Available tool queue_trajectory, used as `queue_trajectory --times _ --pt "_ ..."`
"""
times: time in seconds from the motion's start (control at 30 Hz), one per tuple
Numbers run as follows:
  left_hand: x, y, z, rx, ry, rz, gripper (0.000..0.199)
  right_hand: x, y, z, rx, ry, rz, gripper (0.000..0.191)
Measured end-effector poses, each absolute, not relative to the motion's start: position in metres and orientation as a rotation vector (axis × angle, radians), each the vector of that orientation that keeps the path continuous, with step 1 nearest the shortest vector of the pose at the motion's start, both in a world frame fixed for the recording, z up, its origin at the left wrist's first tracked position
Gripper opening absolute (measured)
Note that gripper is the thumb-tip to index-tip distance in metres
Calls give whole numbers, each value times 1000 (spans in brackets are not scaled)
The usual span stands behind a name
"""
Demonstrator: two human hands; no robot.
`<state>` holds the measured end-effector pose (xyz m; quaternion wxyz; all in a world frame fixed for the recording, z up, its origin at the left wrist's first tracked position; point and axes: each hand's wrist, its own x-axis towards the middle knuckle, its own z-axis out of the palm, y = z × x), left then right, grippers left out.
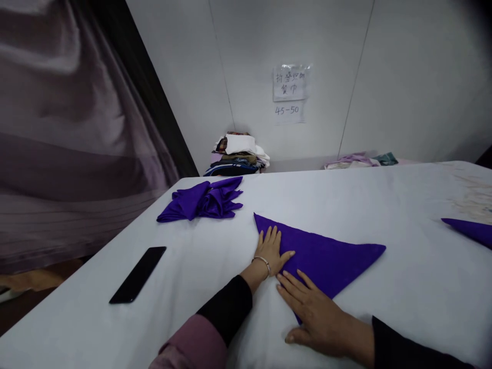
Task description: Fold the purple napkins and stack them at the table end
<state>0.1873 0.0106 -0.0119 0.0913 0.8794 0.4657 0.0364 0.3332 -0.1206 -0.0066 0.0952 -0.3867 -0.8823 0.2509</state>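
A purple cloth (326, 256), folded into a rough triangle, lies flat on the white-covered table (192, 277). My left hand (271, 251) rests on the cloth's left edge with its fingers spread, a bracelet round the wrist. Lower down, my right hand (313, 312) lies across the cloth's lower corner, fingers extended and thumb apart. The right palm hides part of that corner. Neither hand grips anything.
Crumpled purple cloths (203, 200) lie at the back left, and a black phone-like slab (138, 275) at the left. Another purple cloth (471, 230) enters at the right edge. Folded fabrics (238, 154) are stacked behind the table, below papers (291, 92) on the wall.
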Motion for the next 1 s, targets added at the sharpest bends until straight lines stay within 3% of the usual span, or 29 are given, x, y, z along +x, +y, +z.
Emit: queue_trajectory --times 0.37,0.7,0.77,0.9,1.0 --pt "174 111 -13 2581 1478 75 83 333 -121 2 -1161 -2596 814 85" --pt "175 174 -15 2294 1715 383 56 332 -112 5 -1103 -2657 793 79" --pt "172 179 -12 2202 1783 505 49 333 -112 2 -1083 -2659 749 80" --pt "157 166 -6 1975 1908 727 62 335 -112 -2 -1070 -2637 751 79" --pt "148 138 -7 1868 1930 817 54 335 -114 -1 -1070 -2610 817 79"
